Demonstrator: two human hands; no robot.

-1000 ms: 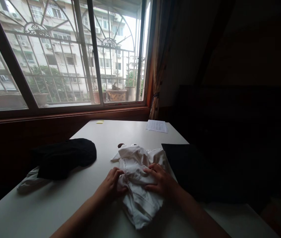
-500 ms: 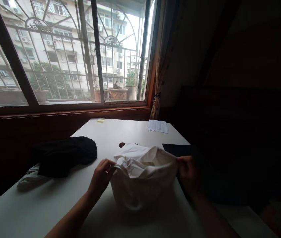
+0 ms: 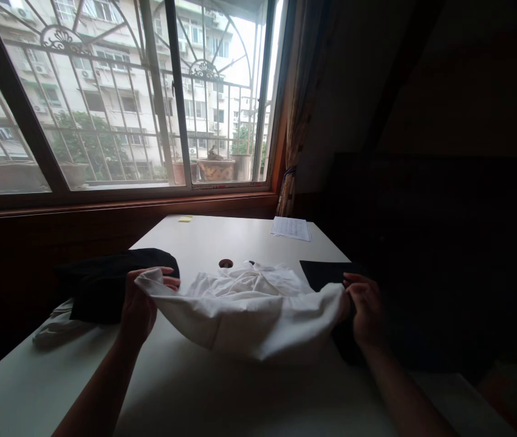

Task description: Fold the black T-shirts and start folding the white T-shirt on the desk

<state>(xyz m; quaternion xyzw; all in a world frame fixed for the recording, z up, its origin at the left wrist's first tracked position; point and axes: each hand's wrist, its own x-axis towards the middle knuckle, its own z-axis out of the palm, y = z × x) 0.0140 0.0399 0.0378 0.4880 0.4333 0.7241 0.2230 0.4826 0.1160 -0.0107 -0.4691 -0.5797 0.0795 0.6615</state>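
A white cloth garment (image 3: 249, 321) is stretched sideways between my two hands, its near edge hanging just above the table. Its far part lies crumpled on the tabletop; what kind of garment it is does not show. My left hand (image 3: 142, 306) grips the left corner, thumb inside and fingers behind the fabric. At the right corner, my right hand (image 3: 364, 306) pinches the cloth, with some fingertips hidden by it. Behind my left hand lies a dark folded cloth (image 3: 103, 279). A flat black sheet (image 3: 324, 274) rests beneath the right end of the garment.
The white table (image 3: 222, 233) reaches toward the window (image 3: 116, 121). Printed papers (image 3: 291, 228) and a yellow sticky note (image 3: 186, 219) lie at its far end. A round cable hole (image 3: 226, 263) opens behind the garment. Light cloth (image 3: 60, 325) shows under the dark one.
My hands have moved apart, the left one farther left and the right one slightly right. The white garment's opening has been pulled wide and its near edge is now taut.
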